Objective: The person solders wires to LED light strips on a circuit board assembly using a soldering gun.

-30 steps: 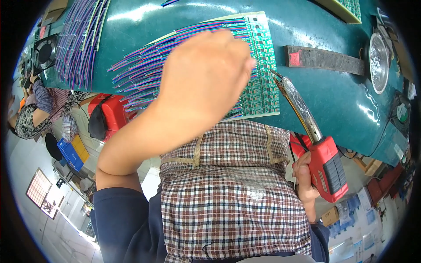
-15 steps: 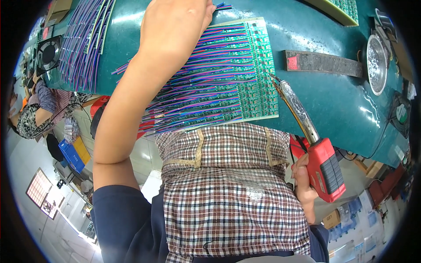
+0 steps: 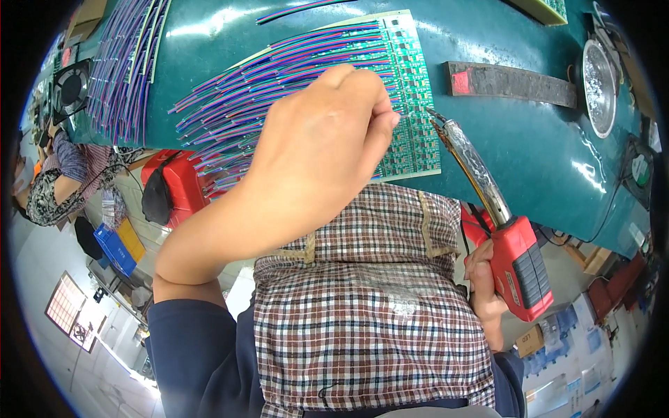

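A green circuit board panel (image 3: 411, 90) lies on the table before me, with rows of purple, blue and red wires (image 3: 279, 66) running off its left side. My left hand (image 3: 327, 125) is over the panel, thumb and fingers pinched together close to its solder pads. What the pinch holds is hidden. Low on the right, my right hand (image 3: 482, 285) grips a red soldering gun (image 3: 519, 268). The gun's metal barrel points up and left, its tip near the panel's right edge. A few loose wires (image 3: 300, 10) rest beyond the panel.
A dark bar with a red patch (image 3: 516, 85) lies right of the panel, beside a round metal dish (image 3: 598, 87). More wired panels (image 3: 125, 63) are at the far left, near a small black fan (image 3: 71, 87). Another person (image 3: 66, 174) sits at left.
My left hand has come back from the loose wires at the far edge, down and right onto the panel's pads. The right hand and soldering gun have barely moved.
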A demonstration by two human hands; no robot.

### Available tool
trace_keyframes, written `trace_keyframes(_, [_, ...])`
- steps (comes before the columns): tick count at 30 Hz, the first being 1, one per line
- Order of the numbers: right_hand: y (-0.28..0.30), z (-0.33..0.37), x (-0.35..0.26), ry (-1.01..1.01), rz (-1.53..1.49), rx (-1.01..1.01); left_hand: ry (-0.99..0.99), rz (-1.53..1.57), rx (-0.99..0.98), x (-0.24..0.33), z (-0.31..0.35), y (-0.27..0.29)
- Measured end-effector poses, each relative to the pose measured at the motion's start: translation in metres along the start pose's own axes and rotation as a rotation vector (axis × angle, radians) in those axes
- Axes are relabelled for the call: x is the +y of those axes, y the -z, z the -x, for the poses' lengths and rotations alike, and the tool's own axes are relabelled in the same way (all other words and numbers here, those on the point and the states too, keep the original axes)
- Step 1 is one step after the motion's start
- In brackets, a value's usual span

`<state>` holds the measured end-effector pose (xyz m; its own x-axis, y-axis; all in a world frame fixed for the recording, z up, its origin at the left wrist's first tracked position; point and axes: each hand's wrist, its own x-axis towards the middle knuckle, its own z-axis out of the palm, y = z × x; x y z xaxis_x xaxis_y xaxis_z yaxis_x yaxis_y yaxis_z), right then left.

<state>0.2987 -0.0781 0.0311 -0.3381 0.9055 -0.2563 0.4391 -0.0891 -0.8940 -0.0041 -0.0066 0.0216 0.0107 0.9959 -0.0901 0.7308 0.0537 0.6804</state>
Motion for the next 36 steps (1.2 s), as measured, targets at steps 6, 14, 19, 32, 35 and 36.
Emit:
trace_keyframes(6, [0.001, 0.002, 0.0, -0.087, 0.065, 0.023, 0.039, -0.066, -0.01, -0.005, 0.001, -0.013])
trace_keyframes(14, [-0.004, -0.002, 0.004, 0.015, 0.109, -0.01, 0.007, -0.1, 0.02, -0.005, -0.002, -0.016])
trace_keyframes(19, [-0.01, -0.007, -0.002, -0.03, 0.045, 0.018, -0.017, -0.115, 0.036, -0.006, -0.002, -0.017])
trace_keyframes(32, [-0.007, -0.003, 0.002, -0.009, 0.021, 0.019, -0.024, -0.127, 0.034, -0.006, -0.002, -0.017])
trace_keyframes(35, [-0.01, -0.003, -0.004, -0.049, 0.098, 0.056, -0.024, -0.125, 0.037, -0.005, -0.002, -0.018])
trace_keyframes(36, [-0.01, -0.004, -0.005, -0.049, 0.098, 0.056, -0.023, -0.127, 0.038, -0.005, -0.002, -0.018])
